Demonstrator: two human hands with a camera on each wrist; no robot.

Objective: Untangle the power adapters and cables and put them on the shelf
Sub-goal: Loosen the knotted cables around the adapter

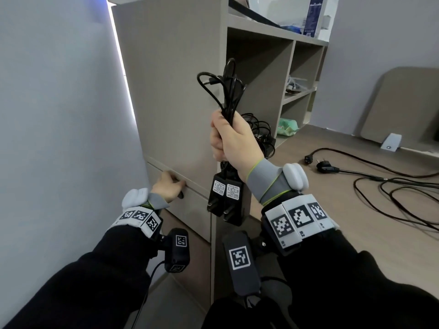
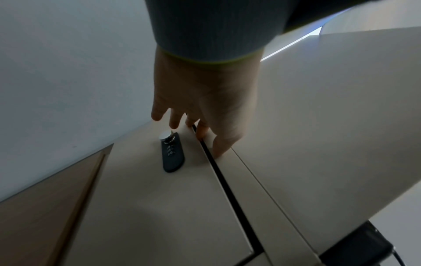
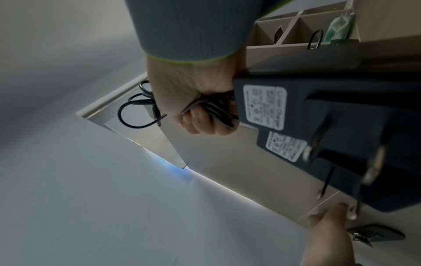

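Observation:
My right hand is raised in front of the beige shelf unit and grips a bundle of black cables whose loops stick out above the fist. Two black power adapters with white labels hang side by side below that fist, prongs down. The right wrist view shows the same fist round the cables and the adapters close to the lens. My left hand is low on the cabinet's side, fingers hooked into the gap above a drawer front.
A black combination lock sits on the drawer front by my left fingers. More tangled black cables lie in the lowest shelf bay beside a green packet. Long cables with plugs sprawl over the floor at right. A wall stands close on the left.

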